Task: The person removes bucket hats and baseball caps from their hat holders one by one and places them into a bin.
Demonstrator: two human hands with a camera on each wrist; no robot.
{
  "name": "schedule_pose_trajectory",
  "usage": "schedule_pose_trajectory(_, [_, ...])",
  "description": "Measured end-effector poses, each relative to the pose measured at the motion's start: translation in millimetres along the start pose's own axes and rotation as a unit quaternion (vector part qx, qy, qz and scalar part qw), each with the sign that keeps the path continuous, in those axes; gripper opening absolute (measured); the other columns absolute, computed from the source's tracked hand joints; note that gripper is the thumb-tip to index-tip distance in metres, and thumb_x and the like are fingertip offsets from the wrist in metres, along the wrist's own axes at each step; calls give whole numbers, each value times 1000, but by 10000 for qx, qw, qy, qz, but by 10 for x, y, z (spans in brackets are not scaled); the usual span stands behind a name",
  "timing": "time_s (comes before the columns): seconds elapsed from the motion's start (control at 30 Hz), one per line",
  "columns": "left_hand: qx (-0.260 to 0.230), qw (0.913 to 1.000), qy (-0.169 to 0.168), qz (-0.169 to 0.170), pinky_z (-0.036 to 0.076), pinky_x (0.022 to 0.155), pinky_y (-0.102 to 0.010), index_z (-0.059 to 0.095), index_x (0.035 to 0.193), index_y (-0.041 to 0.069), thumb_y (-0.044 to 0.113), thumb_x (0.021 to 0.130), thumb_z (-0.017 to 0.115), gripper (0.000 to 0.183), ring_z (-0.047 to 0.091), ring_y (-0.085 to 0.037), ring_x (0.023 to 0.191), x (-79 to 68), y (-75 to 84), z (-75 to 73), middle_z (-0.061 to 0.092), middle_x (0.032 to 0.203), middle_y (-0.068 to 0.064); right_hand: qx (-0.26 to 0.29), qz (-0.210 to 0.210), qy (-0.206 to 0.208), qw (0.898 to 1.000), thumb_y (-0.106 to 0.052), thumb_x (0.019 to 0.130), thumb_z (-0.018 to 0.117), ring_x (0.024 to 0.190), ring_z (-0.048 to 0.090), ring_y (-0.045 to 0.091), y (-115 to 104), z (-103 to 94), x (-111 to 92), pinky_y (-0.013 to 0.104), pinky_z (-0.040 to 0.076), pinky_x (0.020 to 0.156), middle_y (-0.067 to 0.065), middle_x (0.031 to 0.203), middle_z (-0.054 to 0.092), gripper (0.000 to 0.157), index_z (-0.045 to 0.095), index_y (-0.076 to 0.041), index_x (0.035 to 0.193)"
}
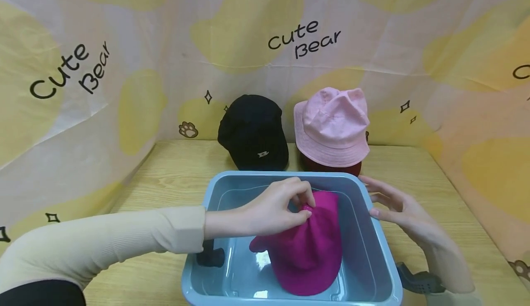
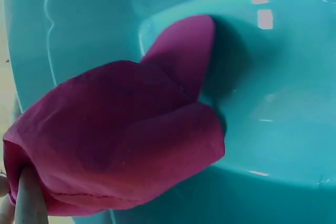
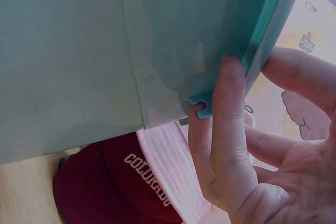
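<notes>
A magenta cap [image 1: 310,260] hangs crumpled inside a blue plastic tub [image 1: 285,174], brim toward the tub's near side. My left hand [image 1: 273,207] pinches the cap's fabric between thumb and fingers. In the left wrist view, the cap [image 2: 121,140] spreads over the tub, with the fingertips [image 2: 31,198] at its lower left end. My right hand [image 1: 397,209] holds the tub's right rim near the far corner. The right wrist view shows its fingers [image 3: 228,103] against the tub's outer wall [image 3: 68,66], under the rim.
Behind the tub stand a black cap [image 1: 253,131] and a pink bucket hat [image 1: 331,129]. The bucket hat sits on a dark red cap [image 3: 105,182] lettered COLORADO. A printed cloth [image 1: 248,34] rises behind and beside the wooden table [image 1: 182,168].
</notes>
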State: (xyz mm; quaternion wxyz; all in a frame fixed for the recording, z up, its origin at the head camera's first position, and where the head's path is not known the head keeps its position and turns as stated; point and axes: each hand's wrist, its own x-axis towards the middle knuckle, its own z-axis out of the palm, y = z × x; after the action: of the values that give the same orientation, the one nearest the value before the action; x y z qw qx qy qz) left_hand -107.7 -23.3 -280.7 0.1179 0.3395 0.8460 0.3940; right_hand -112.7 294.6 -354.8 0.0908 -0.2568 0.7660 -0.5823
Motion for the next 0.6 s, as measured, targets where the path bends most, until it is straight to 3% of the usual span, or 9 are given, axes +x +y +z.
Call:
schedule_pose_trajectory(0.3, [274, 9988, -76, -405, 51, 69, -19, 61, 91, 15, 6, 84, 68, 14, 61, -10, 83, -59, -149, -56, 59, 93, 1, 104, -67, -70, 9999, 9, 91, 48, 109, 59, 10, 0, -12, 10, 26, 51, 82, -2, 138, 51, 62, 29, -2, 149])
schedule_pose_trajectory(0.6, [1079, 9905, -323, -791, 46, 63, -23, 60, 87, 13, 5, 81, 67, 12, 53, -11, 74, -95, -171, -190, 54, 83, 0, 51, 3, -40, 10000, 8, 91, 48, 108, 59, 11, -12, 2, 8, 26, 51, 83, 0, 137, 52, 62, 30, -3, 149])
